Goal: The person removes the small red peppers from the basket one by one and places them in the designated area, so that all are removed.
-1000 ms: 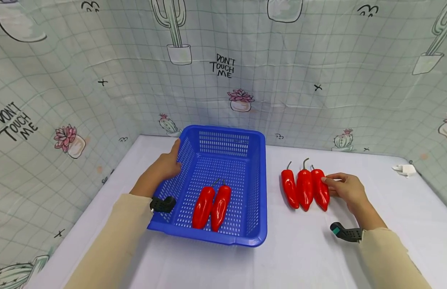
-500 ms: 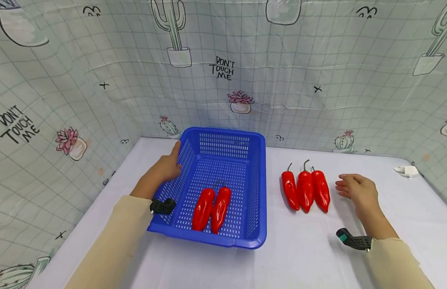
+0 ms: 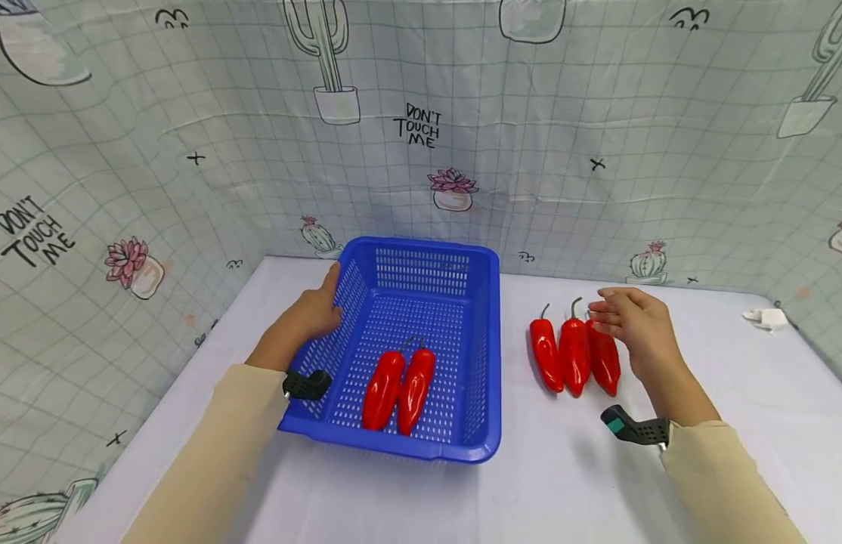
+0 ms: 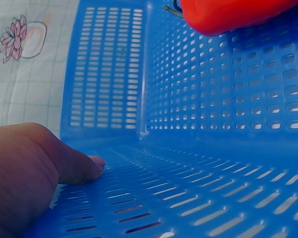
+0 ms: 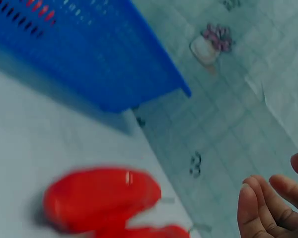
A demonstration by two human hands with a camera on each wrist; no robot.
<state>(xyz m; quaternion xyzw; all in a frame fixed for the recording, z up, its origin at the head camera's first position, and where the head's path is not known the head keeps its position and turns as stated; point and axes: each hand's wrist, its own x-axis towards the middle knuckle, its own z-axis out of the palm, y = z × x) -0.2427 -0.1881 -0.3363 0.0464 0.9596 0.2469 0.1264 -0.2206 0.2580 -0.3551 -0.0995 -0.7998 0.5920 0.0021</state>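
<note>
A blue slotted plastic basket [image 3: 493, 344] stands on the white table. My left hand [image 3: 314, 311] grips its left side wall; in the left wrist view the thumb [image 4: 69, 161] lies inside and fingers show through the slots. Two glossy red chili peppers [image 3: 383, 391] lie in the basket, stems pointing away. To the basket's right, three more red peppers [image 3: 574, 357] sit side by side. My right hand [image 3: 635, 329] hovers over the stem end of the rightmost pepper [image 3: 605, 366], holding nothing, fingers loosely bent and thumb apart in the right wrist view.
A fabric backdrop [image 3: 550, 128] printed with cacti stands behind and left of the table. A small crumpled white piece [image 3: 766, 319] lies near the far right corner. Each wrist carries a black camera mount [image 3: 635, 428].
My right hand let go of the rightmost pepper and drew back to the right, then came up and left over that pepper's top. The left hand and basket stay put.
</note>
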